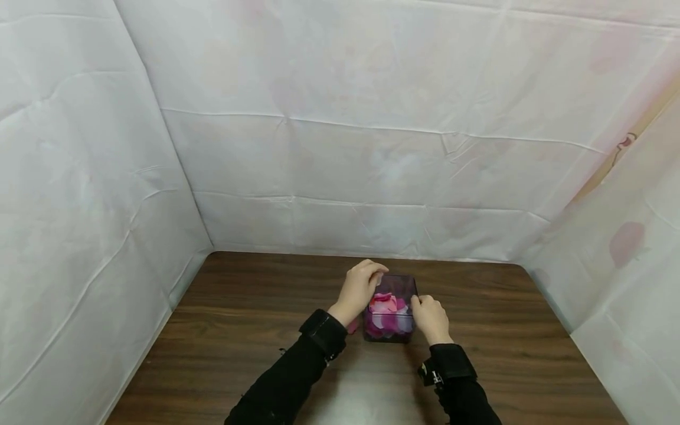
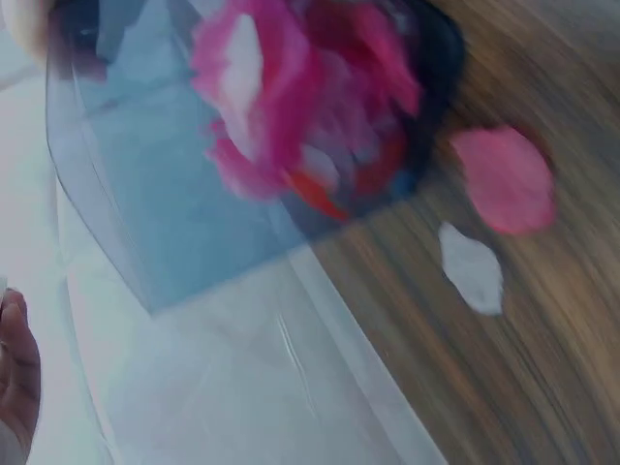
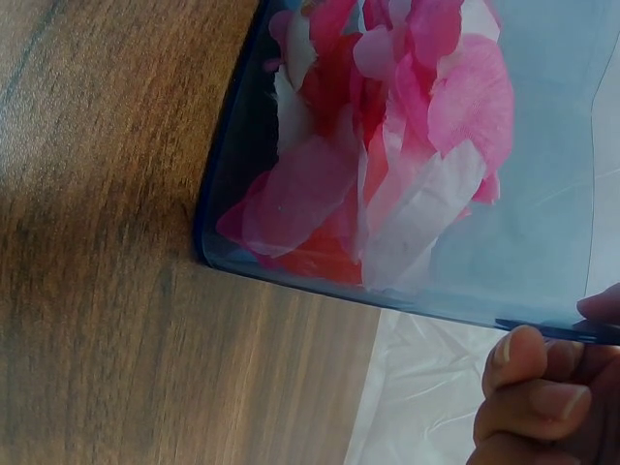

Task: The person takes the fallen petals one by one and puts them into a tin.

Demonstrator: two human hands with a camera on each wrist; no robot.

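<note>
A dark, see-through plastic box (image 1: 390,337), open at the top, stands on the table holding several pink, red and white flower petals (image 3: 373,155). My right hand (image 1: 431,319) grips the box's right wall near the rim, with curled fingers (image 3: 533,397) on the outside and the thumb inside. At the upper left side of the box is my left hand (image 1: 361,289), its fingertips bent over the rim. A small white petal appears pinched there, mostly hidden by the fingers. In the left wrist view only part of the left hand (image 2: 17,373) shows, at the left edge.
A pink petal (image 2: 506,180) and a white petal (image 2: 472,271) lie loose on the brown wood-grain table (image 1: 255,307), left of the box. White cloth (image 1: 340,165) hangs behind the table and along both sides.
</note>
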